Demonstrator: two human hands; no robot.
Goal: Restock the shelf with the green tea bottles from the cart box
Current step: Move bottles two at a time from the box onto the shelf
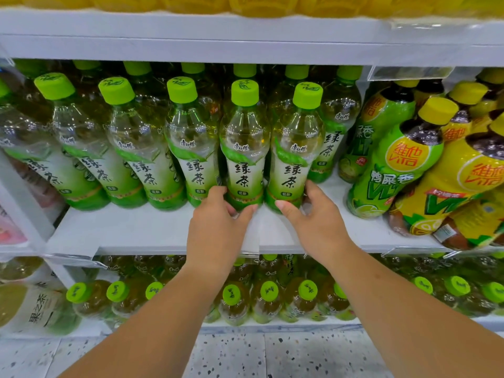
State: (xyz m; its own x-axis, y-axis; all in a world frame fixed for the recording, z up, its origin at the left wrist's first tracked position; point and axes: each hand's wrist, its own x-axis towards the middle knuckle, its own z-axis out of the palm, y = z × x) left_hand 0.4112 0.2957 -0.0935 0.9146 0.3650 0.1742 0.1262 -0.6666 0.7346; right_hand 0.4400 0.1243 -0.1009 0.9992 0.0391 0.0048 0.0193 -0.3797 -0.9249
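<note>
At the left edge an end bottle is cut off, and the rear rows hide behind the front one. Clear ribbed plastic bottles with green caps, holding pale tea, stand on the white shelf mid-frame. The left hand grasps the base of one tea bottle. The right hand grasps its neighbour. Yellow-capped bottles crowd the right, partly cropped.
</note>
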